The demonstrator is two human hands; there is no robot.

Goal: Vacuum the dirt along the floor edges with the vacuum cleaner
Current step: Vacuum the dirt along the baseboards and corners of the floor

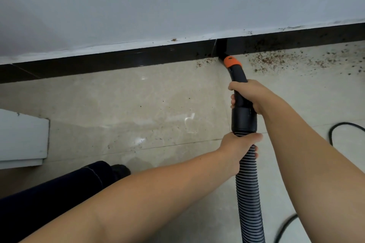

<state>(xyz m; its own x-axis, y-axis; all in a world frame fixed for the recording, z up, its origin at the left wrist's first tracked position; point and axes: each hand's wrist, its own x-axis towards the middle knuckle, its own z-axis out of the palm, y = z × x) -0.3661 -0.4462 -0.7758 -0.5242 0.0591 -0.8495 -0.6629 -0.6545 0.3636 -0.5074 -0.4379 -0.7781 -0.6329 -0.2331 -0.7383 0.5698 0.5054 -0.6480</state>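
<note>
Head view: nozzle (230, 61) is set against the black skirting (118, 59); dirt (276, 61) lies rightward. Handle (240, 92) is gripped by the right hand (246, 95), ribbed hose (247, 183) by the left hand (237, 148).

**Nozzle at the skirting, dirt to its right**

The nozzle (225, 57) meets the skirting board (118, 59) where the floor (138, 104) ends under the wall (158, 2). Scattered dirt (276, 61) lies on the floor to the right of it, along the skirting. The right hand (248, 96) grips the handle tube (240, 77) behind the nozzle; the left hand (237, 148) grips the ribbed hose (248, 193) nearer the person. A cable (339, 128) loops at the right.
</note>
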